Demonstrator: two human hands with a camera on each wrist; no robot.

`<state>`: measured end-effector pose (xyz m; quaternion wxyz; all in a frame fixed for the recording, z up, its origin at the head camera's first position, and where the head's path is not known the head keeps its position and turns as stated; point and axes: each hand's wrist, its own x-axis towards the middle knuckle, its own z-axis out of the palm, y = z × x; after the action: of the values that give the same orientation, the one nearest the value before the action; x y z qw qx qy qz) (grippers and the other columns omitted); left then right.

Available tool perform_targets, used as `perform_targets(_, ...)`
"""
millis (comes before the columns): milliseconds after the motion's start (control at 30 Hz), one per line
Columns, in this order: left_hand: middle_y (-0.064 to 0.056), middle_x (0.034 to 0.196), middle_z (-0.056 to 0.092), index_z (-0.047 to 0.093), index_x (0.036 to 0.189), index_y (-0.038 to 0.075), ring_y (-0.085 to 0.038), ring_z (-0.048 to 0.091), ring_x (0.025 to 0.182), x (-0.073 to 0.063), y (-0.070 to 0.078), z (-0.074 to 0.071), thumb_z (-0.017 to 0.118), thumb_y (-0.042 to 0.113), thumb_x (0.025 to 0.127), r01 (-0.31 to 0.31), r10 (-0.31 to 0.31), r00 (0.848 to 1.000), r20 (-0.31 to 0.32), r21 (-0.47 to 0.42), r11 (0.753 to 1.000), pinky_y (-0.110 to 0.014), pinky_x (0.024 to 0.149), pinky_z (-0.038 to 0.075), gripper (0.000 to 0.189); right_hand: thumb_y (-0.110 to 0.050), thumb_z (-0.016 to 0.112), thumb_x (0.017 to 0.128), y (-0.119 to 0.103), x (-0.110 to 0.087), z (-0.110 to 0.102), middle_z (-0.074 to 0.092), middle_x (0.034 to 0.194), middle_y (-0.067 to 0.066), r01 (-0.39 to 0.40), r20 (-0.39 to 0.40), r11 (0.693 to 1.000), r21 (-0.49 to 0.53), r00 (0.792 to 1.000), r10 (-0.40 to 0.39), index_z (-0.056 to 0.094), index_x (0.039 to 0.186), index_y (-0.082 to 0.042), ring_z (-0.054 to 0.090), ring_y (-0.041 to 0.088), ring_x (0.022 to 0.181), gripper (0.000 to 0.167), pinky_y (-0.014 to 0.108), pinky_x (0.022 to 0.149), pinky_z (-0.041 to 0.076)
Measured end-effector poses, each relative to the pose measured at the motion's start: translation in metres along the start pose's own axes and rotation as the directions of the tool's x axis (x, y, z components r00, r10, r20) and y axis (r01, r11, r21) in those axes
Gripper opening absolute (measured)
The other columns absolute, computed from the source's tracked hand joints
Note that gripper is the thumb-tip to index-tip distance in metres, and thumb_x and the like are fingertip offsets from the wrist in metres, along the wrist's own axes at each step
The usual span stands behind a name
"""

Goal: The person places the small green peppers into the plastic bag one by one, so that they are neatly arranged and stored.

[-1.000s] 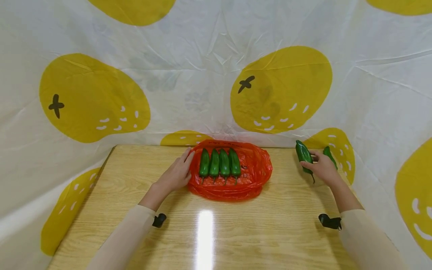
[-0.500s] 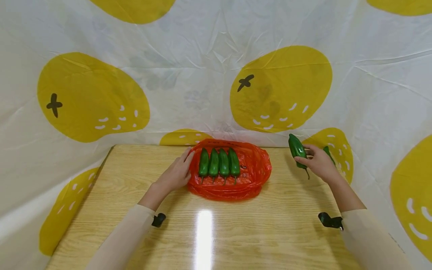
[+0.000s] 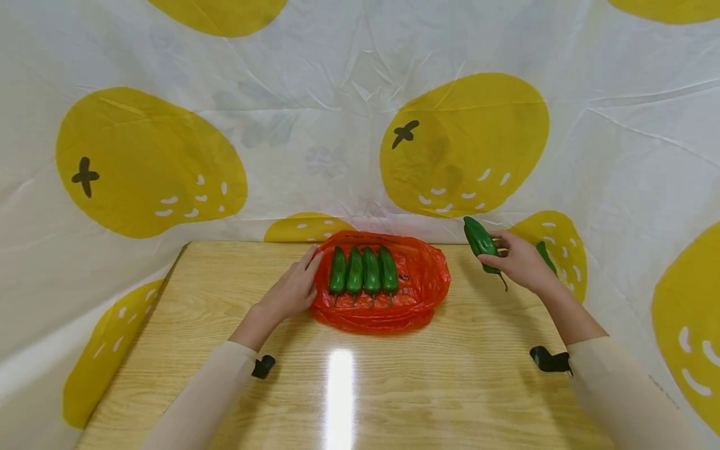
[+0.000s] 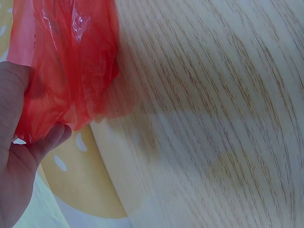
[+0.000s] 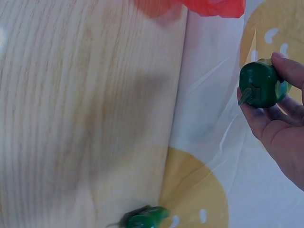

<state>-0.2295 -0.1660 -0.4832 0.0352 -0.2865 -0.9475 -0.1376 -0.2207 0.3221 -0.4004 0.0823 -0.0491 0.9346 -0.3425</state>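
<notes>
A red plastic bag [image 3: 422, 294] lies spread open on the table, its rim folded into a low wall. Several green chili peppers [image 3: 354, 275] lie side by side inside it, stems toward me. My left hand [image 3: 292, 290] holds the bag's left edge, with red film [image 4: 85, 57] between thumb and fingers in the left wrist view. Off to the right of the bag, my right hand [image 3: 520, 261] grips another green pepper [image 3: 479, 242] in the air, its stem hanging down. The right wrist view shows that pepper [image 5: 256, 85] stem end first, between thumb and fingers.
One more green pepper [image 3: 545, 257] lies at the table's far right corner, partly behind my right hand. A white cloth with yellow fruit prints [image 3: 326, 169] hangs behind the wooden table [image 3: 439, 387] and down its sides.
My right hand has carried its pepper leftward and slightly up, away from the pepper in the corner and closer to the bag. The left hand stays at the bag's edge.
</notes>
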Motion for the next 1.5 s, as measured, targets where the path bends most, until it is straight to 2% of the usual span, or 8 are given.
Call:
perform_targets(133,-0.028,0.166,0.026,0.029,0.160,-0.004,-0.045,0.062,0.116,0.000,0.000,0.000,0.067,0.009,0.094,0.003,-0.003,1.000,0.009,0.014,1.000,-0.052,0.105,0.052,0.077,-0.030,0.066,0.101,-0.011,0.002,-0.002,0.056,0.136,0.032,0.023,0.017,1.000,-0.012,1.000,-0.022,0.036,0.155,0.005,0.060,0.053,0.123,0.070,0.052,0.089,0.060)
perform_targets(333,-0.029,0.165,0.027,0.031,0.158,-0.006,-0.048,0.062,0.117,0.000,0.001,-0.003,0.067,0.008,0.093,-0.013,0.013,1.000,-0.010,0.004,1.000,-0.054,0.105,0.051,0.076,-0.029,0.068,0.100,-0.027,0.008,-0.003,0.060,0.132,0.032,0.061,0.026,0.997,-0.039,0.998,-0.060,0.042,0.150,0.005,0.064,0.049,0.118,0.066,0.048,0.086,0.061)
perform_targets(567,-0.029,0.166,0.026,0.031,0.158,-0.006,-0.048,0.060,0.121,0.001,0.001,-0.005,0.067,0.008,0.092,-0.017,0.017,1.000,-0.002,-0.005,1.000,-0.054,0.107,0.050,0.077,-0.021,0.070,0.099,-0.047,0.018,0.004,0.062,0.130,0.031,0.123,0.042,0.992,-0.012,0.992,-0.122,0.047,0.148,0.004,0.068,0.046,0.113,0.060,0.046,0.083,0.063)
perform_targets(833,-0.031,0.164,0.027,0.030,0.158,-0.007,-0.048,0.060,0.119,0.000,0.001,-0.006,0.069,0.007,0.091,-0.028,0.028,1.000,-0.011,-0.003,1.000,-0.054,0.107,0.050,0.079,-0.020,0.070,0.099,-0.064,0.028,0.018,0.060,0.133,0.031,0.144,0.079,0.990,0.006,0.986,-0.144,0.044,0.150,0.006,0.067,0.047,0.115,0.063,0.046,0.084,0.063)
perform_targets(1100,-0.030,0.165,0.026,0.029,0.159,-0.006,-0.048,0.060,0.121,0.000,0.000,-0.005,0.068,0.007,0.092,-0.010,0.010,1.000,0.000,-0.012,1.000,-0.054,0.108,0.049,0.078,-0.023,0.070,0.099,-0.077,0.038,0.033,0.064,0.131,0.029,0.156,0.099,0.988,-0.013,0.983,-0.154,0.045,0.152,0.003,0.069,0.042,0.112,0.064,0.042,0.081,0.063)
perform_targets(1400,-0.030,0.165,0.026,0.029,0.159,-0.007,-0.049,0.058,0.123,-0.001,0.000,-0.006,0.066,0.006,0.091,-0.016,0.016,1.000,-0.019,-0.012,1.000,-0.054,0.109,0.048,0.078,-0.013,0.073,0.096,-0.094,0.046,0.054,0.065,0.127,0.025,0.235,0.110,0.967,0.094,0.963,-0.245,0.056,0.143,0.002,0.071,0.040,0.107,0.052,0.039,0.078,0.064)
perform_targets(1500,-0.029,0.165,0.026,0.030,0.159,-0.006,-0.050,0.058,0.124,-0.001,-0.001,-0.006,0.066,0.006,0.091,-0.015,0.015,1.000,-0.020,-0.018,1.000,-0.054,0.110,0.048,0.078,-0.012,0.075,0.094,-0.099,0.047,0.063,0.064,0.131,0.021,0.271,0.102,0.957,0.101,0.954,-0.281,0.059,0.141,0.000,0.069,0.037,0.110,0.051,0.039,0.081,0.063)
